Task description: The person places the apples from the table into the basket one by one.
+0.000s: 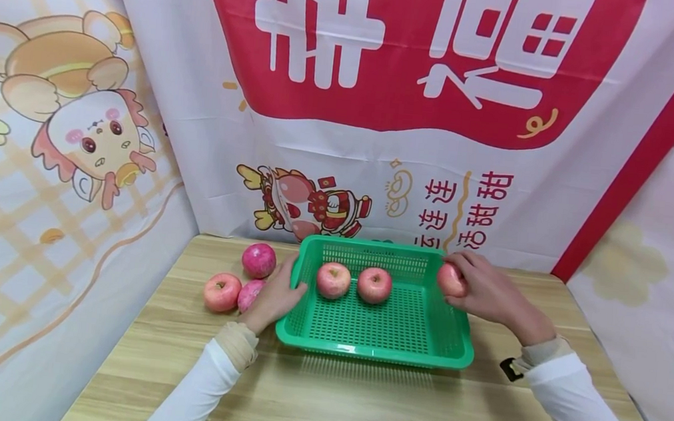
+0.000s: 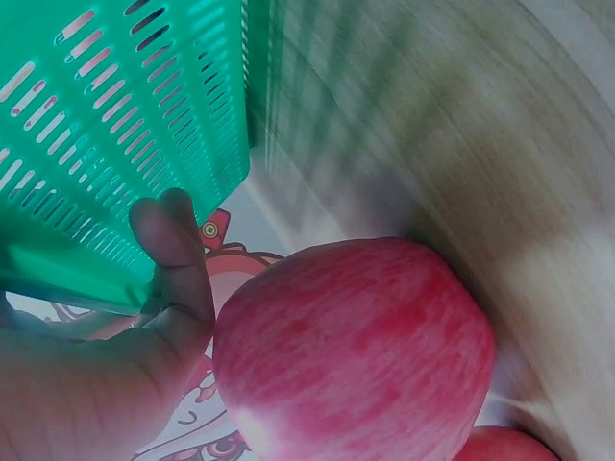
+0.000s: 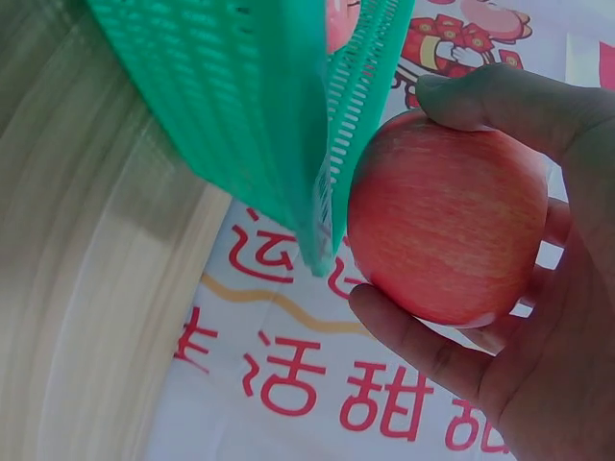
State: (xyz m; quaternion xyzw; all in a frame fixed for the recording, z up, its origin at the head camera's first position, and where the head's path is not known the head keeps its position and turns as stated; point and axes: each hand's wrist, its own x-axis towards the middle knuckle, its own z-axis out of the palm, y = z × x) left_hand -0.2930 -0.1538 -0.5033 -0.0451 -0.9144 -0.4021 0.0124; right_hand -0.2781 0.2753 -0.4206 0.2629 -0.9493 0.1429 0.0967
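Observation:
A green plastic basket (image 1: pixel 325 347) with slotted walls sits on the table. Two red apples (image 1: pixel 374 285) lie inside it, towards the back left. My left hand (image 1: pixel 274 292) grips the basket's left rim, thumb on the inner side. Above the right end of the basket, my right hand (image 1: pixel 489 291) holds another apple (image 3: pixel 447 221) between thumb and fingers, right beside the rim. Close by the left hand, a large red apple (image 2: pixel 356 355) fills much of the left wrist view.
Left of the basket, a pale red apple (image 1: pixel 222 292) and two darker pink ones, including a rear apple (image 1: pixel 259 260), rest on the wooden table (image 1: pixel 368 407). Printed cloth (image 1: pixel 331 136) hangs along the table's back edge, with more cloth on both sides.

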